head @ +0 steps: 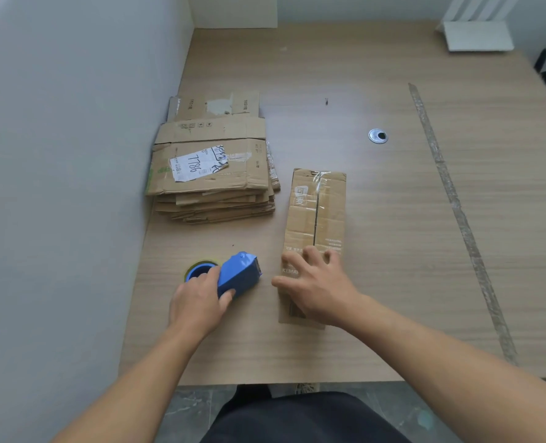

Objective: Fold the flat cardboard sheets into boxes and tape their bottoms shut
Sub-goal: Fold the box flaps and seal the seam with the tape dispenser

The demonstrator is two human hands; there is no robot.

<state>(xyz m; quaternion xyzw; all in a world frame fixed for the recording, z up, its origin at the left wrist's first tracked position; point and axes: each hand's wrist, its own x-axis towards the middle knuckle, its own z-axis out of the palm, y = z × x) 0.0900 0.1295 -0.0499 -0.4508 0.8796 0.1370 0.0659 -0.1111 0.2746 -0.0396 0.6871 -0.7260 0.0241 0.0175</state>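
Left grip [201, 298] curled round blue tape dispenser [238, 276] on bench [393, 251]. Right grip [316, 289] flat, fingers spread, pressing near end of folded cardboard box [318, 212] just beside dispenser. Stack of flat cardboard sheets [214, 174] behind, against wall [73, 155].

Matt brown cardboard box [315, 219] – glossy tape strip; smooth blue plastic dispenser [238, 274]; wood-grain table [377, 282].
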